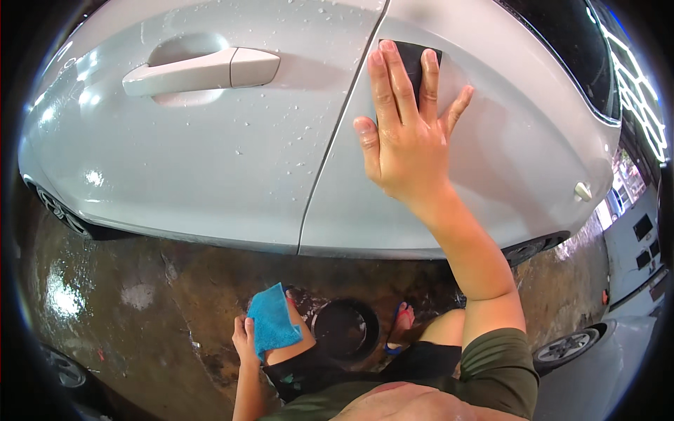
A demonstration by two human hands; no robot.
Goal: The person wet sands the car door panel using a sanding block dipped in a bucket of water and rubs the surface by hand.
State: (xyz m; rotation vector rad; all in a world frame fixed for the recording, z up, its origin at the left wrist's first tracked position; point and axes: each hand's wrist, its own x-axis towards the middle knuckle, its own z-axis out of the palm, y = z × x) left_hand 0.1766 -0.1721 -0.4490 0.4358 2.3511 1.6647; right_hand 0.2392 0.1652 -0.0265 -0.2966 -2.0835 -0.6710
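High on the silver-white car's rear panel (491, 147), my right hand (414, 144) lies with fingers stretched and spread. Beneath those fingers it holds a thin black square pad (425, 59) against the paint, and part of the pad is hidden. Down by my knee, my left hand (243, 340) is closed on the edge of a blue microfibre cloth (272, 321), which hangs loosely. To the left of the pad, across the panel gap, is the front door (232, 154) with its handle (203, 70). Water drops dot the door.
A round black bucket (345, 330) stands on the wet brown floor (140, 309) between my legs. My foot in a flip-flop (401, 323) is beside it. Another light-coloured car (597, 365) stands at the lower right, and a dark wheel (67, 368) shows at the lower left.
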